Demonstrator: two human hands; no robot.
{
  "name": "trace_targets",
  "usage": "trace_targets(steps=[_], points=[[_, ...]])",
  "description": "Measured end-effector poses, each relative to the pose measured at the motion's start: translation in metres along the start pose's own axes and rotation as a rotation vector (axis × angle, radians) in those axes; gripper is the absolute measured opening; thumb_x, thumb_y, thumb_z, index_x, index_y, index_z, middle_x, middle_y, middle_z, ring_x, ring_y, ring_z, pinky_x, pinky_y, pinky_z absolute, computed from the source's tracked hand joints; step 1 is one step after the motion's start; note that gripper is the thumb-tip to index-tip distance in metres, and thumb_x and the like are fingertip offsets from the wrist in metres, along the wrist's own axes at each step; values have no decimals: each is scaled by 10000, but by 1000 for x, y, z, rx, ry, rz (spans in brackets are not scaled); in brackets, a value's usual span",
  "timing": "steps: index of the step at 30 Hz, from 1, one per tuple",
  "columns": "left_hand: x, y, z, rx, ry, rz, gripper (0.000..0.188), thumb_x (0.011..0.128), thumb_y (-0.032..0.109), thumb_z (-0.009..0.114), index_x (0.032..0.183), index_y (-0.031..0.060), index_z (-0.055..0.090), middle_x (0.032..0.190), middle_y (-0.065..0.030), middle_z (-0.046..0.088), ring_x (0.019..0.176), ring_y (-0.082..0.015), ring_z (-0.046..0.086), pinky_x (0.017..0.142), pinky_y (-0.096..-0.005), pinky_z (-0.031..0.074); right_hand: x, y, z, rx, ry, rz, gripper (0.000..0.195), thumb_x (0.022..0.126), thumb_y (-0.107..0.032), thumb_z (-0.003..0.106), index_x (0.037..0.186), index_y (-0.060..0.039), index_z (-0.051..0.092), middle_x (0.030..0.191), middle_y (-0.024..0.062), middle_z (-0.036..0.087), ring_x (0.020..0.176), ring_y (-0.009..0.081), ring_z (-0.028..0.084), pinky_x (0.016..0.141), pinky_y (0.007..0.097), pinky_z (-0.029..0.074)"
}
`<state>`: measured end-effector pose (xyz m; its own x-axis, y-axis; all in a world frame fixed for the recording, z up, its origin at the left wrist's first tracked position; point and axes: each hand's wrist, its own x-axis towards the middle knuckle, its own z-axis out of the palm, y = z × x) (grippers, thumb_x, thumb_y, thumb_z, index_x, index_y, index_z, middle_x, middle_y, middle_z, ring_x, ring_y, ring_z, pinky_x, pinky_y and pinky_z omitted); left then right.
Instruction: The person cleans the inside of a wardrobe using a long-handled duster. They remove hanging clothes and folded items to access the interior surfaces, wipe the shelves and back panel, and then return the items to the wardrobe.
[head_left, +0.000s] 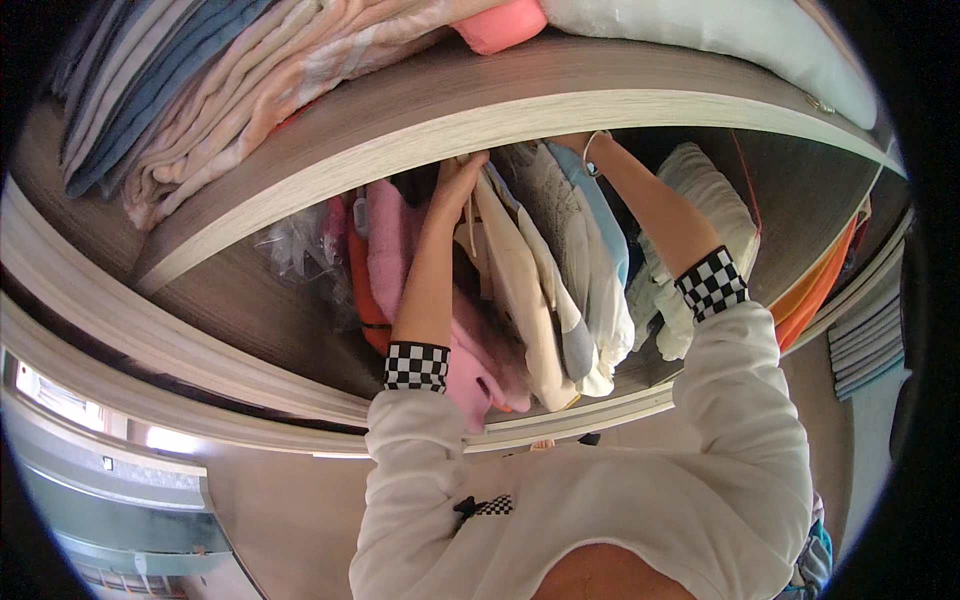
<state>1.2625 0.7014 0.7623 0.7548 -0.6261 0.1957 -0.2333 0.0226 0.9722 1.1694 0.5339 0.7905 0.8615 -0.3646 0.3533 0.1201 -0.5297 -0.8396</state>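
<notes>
Both my arms reach under a wardrobe shelf among hanging clothes. My left hand (463, 174) is at the top of a cream garment (517, 270), its fingers partly hidden, so its grip is unclear. Pink fuzzy clothing (386, 247) hangs just left of that wrist. My right hand (574, 140) is mostly hidden by the shelf edge, near the top of a light blue garment (604, 217); whether it holds anything does not show. Between the hands hang a grey patterned garment (544, 187) and a white one (600, 315).
Above, the wooden shelf (585, 71) bears folded blankets (225, 112), a coral-pink item (502, 26) and a white bundle (697, 26). Clear plastic wrapping (300, 247) hangs at left. A pale bundled textile (705, 195) is right of my right forearm, with orange fabric (814, 281) beyond.
</notes>
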Motion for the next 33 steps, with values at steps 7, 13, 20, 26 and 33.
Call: trace_targets(steps=[7, 13, 20, 26, 33], points=[[11, -10, 14, -121, -145, 6, 594, 697, 228, 553, 1189, 3, 308, 1130, -150, 413, 1012, -246, 415, 832, -311, 335, 19, 38, -1, -427, 86, 7, 731, 623, -521, 563, 1116, 1, 427, 1049, 211, 491, 974, 269, 481, 814, 321, 379], [-7, 32, 12, 672, 456, 902, 691, 681, 217, 606, 1216, -16, 235, 1239, -234, 255, 1124, -341, 291, 955, -416, 182, -62, -11, -11, -283, 302, -73, 436, 744, -198, 578, 1109, -12, 427, 1078, 110, 475, 1001, 167, 435, 828, 296, 366], [-66, 92, 94, 1132, -256, 1213, 377, 737, 371, 511, 1000, 103, 544, 1053, -71, 501, 1064, -233, 390, 914, -488, 182, -288, 0, -151, 14, 808, -171, 222, 809, -158, 478, 961, -2, 521, 864, 61, 560, 792, 111, 517, 730, 237, 412], [-57, 42, 97, 1432, -484, 1097, 385, 761, 368, 482, 573, 34, 528, 588, -122, 517, 644, -264, 498, 835, -397, 312, -479, 142, -237, -156, 1124, 256, 277, 820, -241, 477, 913, 14, 530, 788, 28, 552, 740, 86, 497, 676, 221, 398], [-40, 16, 63, 1844, -187, 526, 295, 750, 336, 498, 707, 49, 554, 589, -101, 558, 635, -277, 525, 733, -383, 349, -618, 319, -245, -397, 668, 835, 266, 739, -295, 531, 863, -64, 574, 792, 128, 590, 769, 273, 565, 678, 339, 435]])
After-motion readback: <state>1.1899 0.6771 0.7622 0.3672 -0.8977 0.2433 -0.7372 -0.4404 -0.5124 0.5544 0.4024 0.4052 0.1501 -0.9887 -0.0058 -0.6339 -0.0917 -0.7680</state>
